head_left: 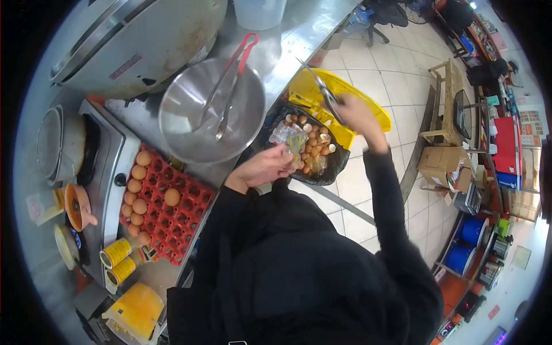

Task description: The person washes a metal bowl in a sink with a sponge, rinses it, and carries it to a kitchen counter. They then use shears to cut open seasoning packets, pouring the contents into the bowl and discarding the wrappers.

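Observation:
My left hand (267, 165) pinches a small see-through packet (296, 142) with green and yellow print, held over a black-lined bin (339, 167). Brown eggshells (315, 146) and crumpled plastic lie inside that bin. In my right hand (357, 118), to the right above the bin's yellow lid (376, 112), is a pair of scissors (324, 92), blades pointing up and left, a little blurred by motion. The scissors and the packet are apart. On the steel counter, a steel bowl (172, 123) holds red-handled tongs (230, 95) leaning on its rim.
A red egg tray (184, 210) with several brown eggs (172, 197) sits at the counter's edge on my left. Beyond it are a stove (109, 149), two yellow cans (118, 261) and a yellow tub (137, 310). Cardboard boxes (438, 165) stand on the tiled floor at right.

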Tool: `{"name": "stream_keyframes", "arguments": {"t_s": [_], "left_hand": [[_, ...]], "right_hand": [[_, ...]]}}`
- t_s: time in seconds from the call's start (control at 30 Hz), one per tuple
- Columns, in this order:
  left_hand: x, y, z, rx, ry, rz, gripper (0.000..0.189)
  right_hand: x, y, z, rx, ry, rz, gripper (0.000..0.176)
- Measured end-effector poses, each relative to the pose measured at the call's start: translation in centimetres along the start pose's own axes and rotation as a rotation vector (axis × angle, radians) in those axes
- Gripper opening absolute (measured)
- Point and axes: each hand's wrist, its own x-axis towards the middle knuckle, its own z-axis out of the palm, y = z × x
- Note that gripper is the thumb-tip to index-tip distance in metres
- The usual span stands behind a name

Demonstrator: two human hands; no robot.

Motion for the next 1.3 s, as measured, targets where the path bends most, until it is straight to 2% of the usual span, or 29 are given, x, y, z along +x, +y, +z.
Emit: {"name": "stream_keyframes", "arguments": {"t_s": [0.07,0.13,0.2,0.23,0.3,0.37,0.4,0.5,0.53,0.6,0.63,0.67,0.7,0.73,0.77,0.83,0.9,0.93,1.0,1.03,1.1,1.17,1.3], "left_hand": [[-3.2,3.0,3.1,0.011,0.199,0.041,0.040],[-5.8,4.8,3.6,0.067,0.235,0.156,0.042],[-8.5,6.8,4.9,0.075,0.260,0.217,0.043],[-9.7,7.5,5.1,0.103,0.286,0.272,0.037],[-11.7,8.5,5.1,0.137,0.328,0.346,0.030],[-13.1,9.4,4.8,0.219,0.583,0.426,0.040],[-13.7,9.8,4.4,0.221,0.596,0.438,0.040],[-13.9,10.5,2.4,0.707,0.874,0.520,0.036],[-13.7,10.6,1.5,0.704,0.883,0.525,0.036],[-13.2,10.5,-0.6,1.103,0.991,0.553,0.031],[-13.0,10.3,-1.7,1.417,1.166,0.492,0.031],[-12.8,10.4,-1.7,1.412,1.178,0.500,0.031],[-12.4,10.2,-1.5,1.673,1.302,0.425,0.032],[-12.0,10.1,-1.4,1.934,1.418,0.332,0.034],[-11.9,10.3,-1.3,1.995,1.404,0.284,0.030],[-11.7,10.4,-2.7,2.104,1.355,0.294,0.029],[-11.6,10.2,-3.7,2.218,1.293,0.308,0.028],[-11.6,10.2,-4.0,2.239,1.261,0.322,0.028],[-11.8,10.4,-4.2,2.259,1.236,0.338,0.027],[-12.0,10.4,-4.4,2.212,1.249,0.387,0.027],[-12.5,10.5,-3.7,2.160,1.272,0.430,0.028],[-12.8,10.4,-3.0,2.116,1.417,0.524,0.024],[-13.3,10.3,-3.1,2.051,1.436,0.527,0.018]], "right_hand": [[5.3,-1.9,1.0,-0.245,0.042,-0.099,0.054],[9.0,-4.6,2.8,-0.352,0.105,-0.075,0.049],[11.2,-6.8,4.4,-0.375,0.155,-0.066,0.045],[11.8,-7.7,5.3,-0.405,0.225,-0.097,0.039],[13.5,-8.7,6.7,-0.392,0.207,-0.119,0.038],[14.9,-9.2,8.2,-0.350,0.169,-0.138,0.033],[16.0,-9.0,9.0,-0.347,0.166,-0.155,0.033],[18.9,-8.2,11.1,-0.187,0.068,-0.251,0.031],[19.3,-7.6,11.2,-0.188,0.063,-0.259,0.031],[17.2,-8.4,9.8,-0.095,0.025,-0.175,0.031],[13.9,-9.9,8.0,-0.170,0.140,-0.139,0.031],[10.5,-11.5,6.4,-0.245,0.256,-0.103,0.031],[9.0,-12.2,6.5,-0.250,0.253,-0.113,0.031],[7.9,-12.9,6.7,-0.235,0.437,-0.281,0.033],[7.3,-13.6,7.3,-0.214,0.617,-0.447,0.036],[6.6,-15.6,9.8,0.054,0.508,-0.874,0.045],[6.0,-17.0,12.4,0.092,0.241,-1.051,0.061],[5.8,-17.3,13.8,0.171,0.198,-1.043,0.044],[5.9,-17.8,14.5,0.185,0.032,-0.946,0.029],[5.9,-17.8,14.8,0.186,0.030,-0.951,0.029],[5.8,-17.6,15.2,0.241,0.213,-0.991,0.017],[5.9,-17.2,15.2,0.241,0.241,-0.984,0.016],[5.4,-16.8,15.0,0.232,0.317,-0.952,0.013]]}}
